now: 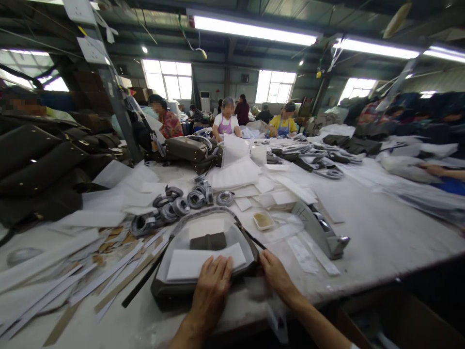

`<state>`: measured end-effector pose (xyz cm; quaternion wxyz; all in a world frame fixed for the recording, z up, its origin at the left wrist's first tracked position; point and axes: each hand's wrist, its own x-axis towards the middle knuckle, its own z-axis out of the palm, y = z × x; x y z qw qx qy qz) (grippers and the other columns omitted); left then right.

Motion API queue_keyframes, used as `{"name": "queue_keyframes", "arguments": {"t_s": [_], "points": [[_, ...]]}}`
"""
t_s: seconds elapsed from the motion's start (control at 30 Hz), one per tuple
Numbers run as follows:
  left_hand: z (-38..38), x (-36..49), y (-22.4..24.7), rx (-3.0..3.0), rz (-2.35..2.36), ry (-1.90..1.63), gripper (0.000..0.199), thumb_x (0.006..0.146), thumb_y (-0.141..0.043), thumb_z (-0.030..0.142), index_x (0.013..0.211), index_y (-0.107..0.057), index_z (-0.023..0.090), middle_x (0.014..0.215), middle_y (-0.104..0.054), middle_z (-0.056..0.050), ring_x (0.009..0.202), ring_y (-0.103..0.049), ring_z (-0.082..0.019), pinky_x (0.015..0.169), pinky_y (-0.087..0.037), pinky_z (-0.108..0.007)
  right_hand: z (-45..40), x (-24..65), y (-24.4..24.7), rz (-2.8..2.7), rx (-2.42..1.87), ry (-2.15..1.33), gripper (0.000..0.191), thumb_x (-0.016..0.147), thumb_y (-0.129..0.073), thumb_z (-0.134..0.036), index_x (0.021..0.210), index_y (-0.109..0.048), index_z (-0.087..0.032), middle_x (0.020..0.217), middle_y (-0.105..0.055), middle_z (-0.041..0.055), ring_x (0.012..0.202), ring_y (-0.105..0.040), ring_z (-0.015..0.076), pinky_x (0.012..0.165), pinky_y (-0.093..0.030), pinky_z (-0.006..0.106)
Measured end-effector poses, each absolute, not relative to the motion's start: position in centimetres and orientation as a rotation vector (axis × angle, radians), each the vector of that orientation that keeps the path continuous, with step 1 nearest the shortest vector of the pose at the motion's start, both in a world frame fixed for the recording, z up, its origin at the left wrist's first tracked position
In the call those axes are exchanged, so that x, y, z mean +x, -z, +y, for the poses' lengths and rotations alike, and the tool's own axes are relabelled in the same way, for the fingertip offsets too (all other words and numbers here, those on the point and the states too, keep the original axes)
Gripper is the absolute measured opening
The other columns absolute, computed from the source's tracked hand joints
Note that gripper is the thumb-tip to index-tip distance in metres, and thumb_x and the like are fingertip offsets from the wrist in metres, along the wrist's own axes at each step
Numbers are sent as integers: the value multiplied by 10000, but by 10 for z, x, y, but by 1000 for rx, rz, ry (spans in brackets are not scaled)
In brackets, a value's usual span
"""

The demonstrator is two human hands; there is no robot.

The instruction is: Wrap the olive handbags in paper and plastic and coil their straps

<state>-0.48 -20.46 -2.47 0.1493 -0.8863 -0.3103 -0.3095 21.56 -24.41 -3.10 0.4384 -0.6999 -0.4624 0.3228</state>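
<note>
A dark handbag [170,291] lies on the table in front of me, with a grey-wrapped handle arching over its far side. On top of it rest a white foam sheet [181,264] and a small dark piece [207,241]. My left hand [213,283] presses flat on the foam sheet, fingers stretched out. At the bag's right side, my right hand [274,274] has its fingers closed on a dark strap [254,238]; its fingertips are partly hidden. Another dark strap [141,281] trails from the bag's left side.
Wrapped grey coils [196,198] and foam sheets [236,174] lie beyond the bag. A grey tape dispenser [323,232] and a small dish [263,220] stand at right. Paper strips [109,271] cover the left; dark bags [43,165] pile up behind them. Co-workers [225,121] sit across the table.
</note>
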Motion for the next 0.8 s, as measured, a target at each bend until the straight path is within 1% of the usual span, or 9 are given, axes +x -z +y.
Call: {"name": "queue_keyframes", "arguments": {"t_s": [0.17, 0.33, 0.43, 0.5, 0.57, 0.63, 0.67, 0.73, 0.8], "points": [[-190, -19, 19, -2469, -916, 838, 383, 943, -418, 113, 1292, -561, 180, 1148, -692, -81, 1060, -640, -215, 1000, -437, -399, -219, 206, 13, -1425, -1683, -329, 300, 949, -365, -389, 744, -520, -235, 637, -591, 11, 576, -555, 172, 574, -403, 268], [-185, -26, 25, -2446, -871, 817, 434, 921, -439, 88, 1322, -556, 207, 1185, -688, -61, 1082, -640, -211, 1019, -412, -392, -168, 225, -34, -1292, -1589, -61, 296, 981, -390, -388, 862, -590, -205, 689, -621, 16, 651, -597, 166, 650, -445, 257], [-182, -28, 30, -2439, -852, 812, 466, 921, -453, 89, 1367, -514, 207, 1202, -684, -65, 1074, -643, -218, 1026, -396, -408, -122, 247, -57, -1249, -1579, 1, 307, 994, -367, -371, 981, -611, -186, 844, -674, 55, 775, -620, 172, 759, -470, 274], [-181, -28, 30, -2435, -817, 827, 516, 925, -460, 97, 1430, -442, 202, 1187, -691, -67, 1045, -654, -217, 1016, -400, -408, -98, 265, -68, -1265, -1581, 16, 266, 956, -458, -348, 1064, -621, -168, 989, -693, 88, 874, -631, 190, 841, -478, 308], [-179, -27, 28, -2436, -800, 845, 586, 937, -464, 122, 1500, -327, 206, 1168, -698, -72, 1019, -661, -217, 999, -409, -407, -91, 286, -77, -1260, -1596, 42, 295, 900, -551, -319, 1129, -622, -148, 1134, -674, 125, 1011, -617, 228, 935, -457, 367], [-179, -27, 24, -2445, -800, 848, 644, 950, -455, 145, 1543, -212, 212, 1162, -699, -83, 1011, -662, -225, 985, -416, -415, -106, 311, -83, -1230, -1615, 80, 325, 884, -567, -305, 1160, -622, -142, 1216, -648, 134, 1113, -586, 246, 999, -426, 397], [-180, -26, 22, -2450, -798, 847, 659, 954, -444, 151, 1552, -173, 215, 1159, -700, -88, 1005, -663, -230, 979, -419, -422, -123, 325, -84, -1211, -1625, 97, 316, 894, -549, -312, 1153, -630, -149, 1215, -652, 124, 1117, -588, 237, 1002, -428, 386], [-180, -25, 19, -2460, -798, 847, 666, 960, -426, 163, 1558, -139, 222, 1149, -702, -97, 986, -665, -243, 971, -425, -438, -172, 354, -85, -1158, -1658, 123, 300, 920, -510, -361, 1096, -658, -169, 1122, -692, 92, 1029, -629, 206, 950, -467, 337], [-181, -25, 16, -2485, -803, 850, 658, 964, -415, 182, 1559, -137, 229, 1156, -697, -104, 979, -664, -255, 969, -433, -454, -237, 383, -79, -1063, -1721, 157, 335, 916, -502, -440, 1026, -677, -176, 992, -718, 79, 917, -655, 199, 878, -498, 319]]}}
